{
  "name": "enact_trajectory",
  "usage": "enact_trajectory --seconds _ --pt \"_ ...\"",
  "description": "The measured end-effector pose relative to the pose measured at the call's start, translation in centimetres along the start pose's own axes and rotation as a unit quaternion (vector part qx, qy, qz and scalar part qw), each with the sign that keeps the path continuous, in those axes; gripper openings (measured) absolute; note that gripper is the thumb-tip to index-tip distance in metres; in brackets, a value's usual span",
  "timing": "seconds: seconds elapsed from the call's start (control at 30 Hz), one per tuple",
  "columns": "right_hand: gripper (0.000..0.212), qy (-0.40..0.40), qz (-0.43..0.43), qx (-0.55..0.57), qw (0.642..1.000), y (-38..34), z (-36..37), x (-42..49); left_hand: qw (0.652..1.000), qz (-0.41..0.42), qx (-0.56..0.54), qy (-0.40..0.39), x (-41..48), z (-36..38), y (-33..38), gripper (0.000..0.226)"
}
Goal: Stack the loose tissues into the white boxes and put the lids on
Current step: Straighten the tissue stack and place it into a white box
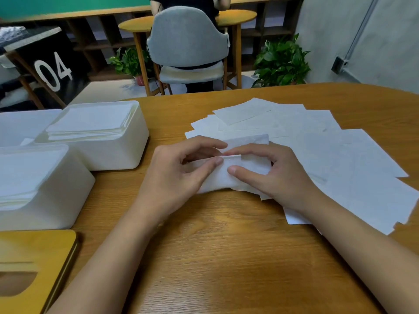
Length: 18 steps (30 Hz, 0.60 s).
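View from a head-worn camera, looking down at a wooden table [215, 257] where a person worked with two bare hands. In the middle lay one folded tissue [247, 165], its long axis running left to right across the person's front. The left hand [179, 171] held its left end, thumb and forefinger curled in and pinching the upper folded edge. The right hand [278, 175] held the right part, forefinger laid along the same edge and thumb pressing on the top face; its other fingers were curled behind and mostly hidden. The fingertips of the two hands nearly met at the fold.

To the right, spreading away from the right hand, lay the loose tissues [328, 150], overlapping flat sheets in an untidy fan. To the left stood two open white boxes, each already holding a neat stack: the far white box [113, 155] just beyond and left of the left hand, and the near white box [56, 205] further left and closer to the person. A wooden lid [40, 250] with an oval slot lay at the bottom left corner (neither box had its lid on).

The step appeared to be folding one sheet before stacking it. Both boxes lay leftward of the fingers, so the left hand was the nearer one to carry the tissue across; many sheets remained, so the task looked well short of done
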State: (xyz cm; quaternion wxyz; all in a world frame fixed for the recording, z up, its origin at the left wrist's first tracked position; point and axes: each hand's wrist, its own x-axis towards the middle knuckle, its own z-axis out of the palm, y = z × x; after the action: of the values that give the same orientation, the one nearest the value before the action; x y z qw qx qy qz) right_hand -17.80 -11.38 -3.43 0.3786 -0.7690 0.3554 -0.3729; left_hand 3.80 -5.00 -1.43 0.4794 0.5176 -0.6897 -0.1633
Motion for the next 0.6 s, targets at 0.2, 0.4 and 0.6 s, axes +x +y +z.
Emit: enact_trajectory --seconds 0.2,0.4,0.6 --pt "0.011 0.044 0.031 0.066 0.996 0.0 -0.1 0.4 0.998 0.022 0.054 0.016 0.1 -0.4 0.1 0.029" --pt "0.032 -0.016 0.033 0.064 0.997 -0.8 -0.5 0.2 0.998 -0.061 -0.011 0.029 0.4 -0.2 0.0 0.027" --pt "0.076 -0.052 0.006 0.033 0.998 -1.4 0.1 -0.2 0.993 -0.093 -0.057 0.038 0.4 0.4 -0.1 0.026"
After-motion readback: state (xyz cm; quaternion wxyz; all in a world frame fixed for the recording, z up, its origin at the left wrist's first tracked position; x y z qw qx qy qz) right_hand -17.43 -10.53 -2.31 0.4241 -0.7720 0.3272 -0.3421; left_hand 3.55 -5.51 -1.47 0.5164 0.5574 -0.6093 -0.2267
